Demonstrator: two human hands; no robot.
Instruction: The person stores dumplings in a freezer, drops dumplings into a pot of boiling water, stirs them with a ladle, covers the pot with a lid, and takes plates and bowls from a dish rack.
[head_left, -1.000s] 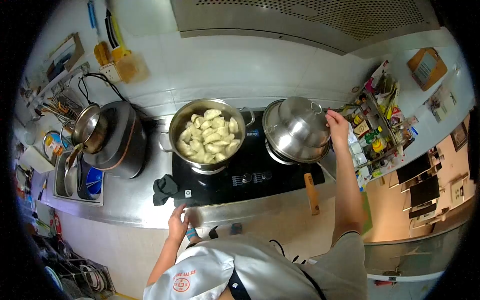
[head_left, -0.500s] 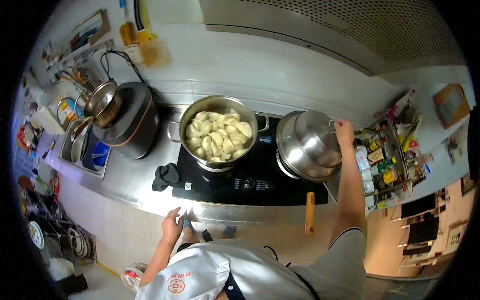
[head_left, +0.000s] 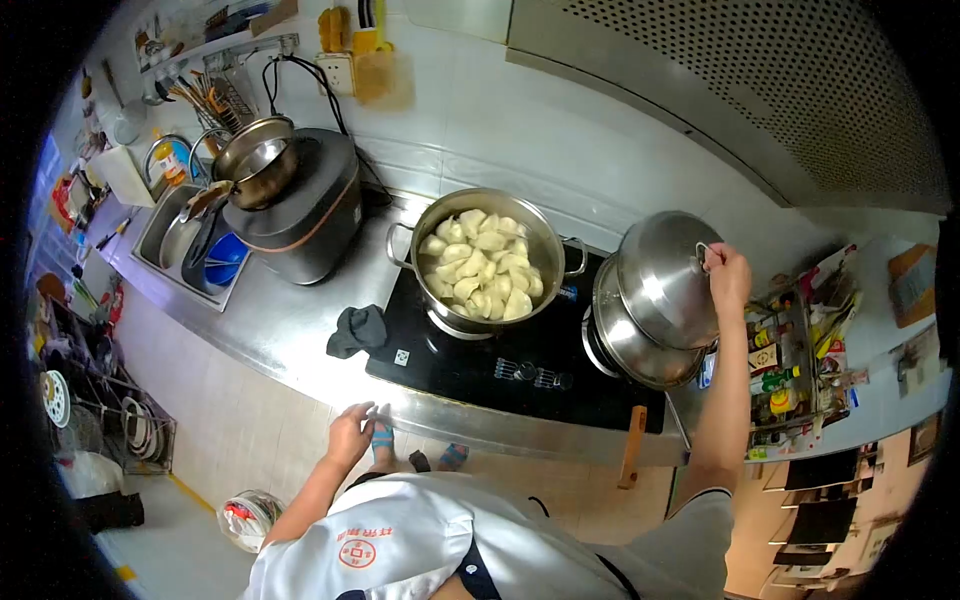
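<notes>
My right hand (head_left: pixel 730 280) grips the small loop handle of a domed steel lid (head_left: pixel 660 270). The lid is tilted over a wide steel pan (head_left: pixel 648 352) on the right burner and covers much of it. To the left, a two-handled steel pot (head_left: pixel 405 205) full of pale dumplings (head_left: pixel 485 265) stands on the other burner. My left hand (head_left: pixel 350 436) hangs just in front of the counter edge, fingers loosely bent and apart, holding nothing. A dark cloth (head_left: pixel 357 331) lies on the counter beyond it.
A wooden handle (head_left: pixel 633 447) juts past the counter front below the pan. Left of the black cooktop (head_left: pixel 450 372) stands a dark cooker (head_left: pixel 320 215) with a saucepan (head_left: pixel 258 165) on top, beside the sink (head_left: pixel 160 250). Bottles fill a rack (head_left: pixel 805 350) at right. The range hood (head_left: pixel 700 110) hangs overhead.
My right hand has raised the lid, which now leans back with more of the pan rim showing below it. The whole view has shifted, while my left hand stays by the counter edge.
</notes>
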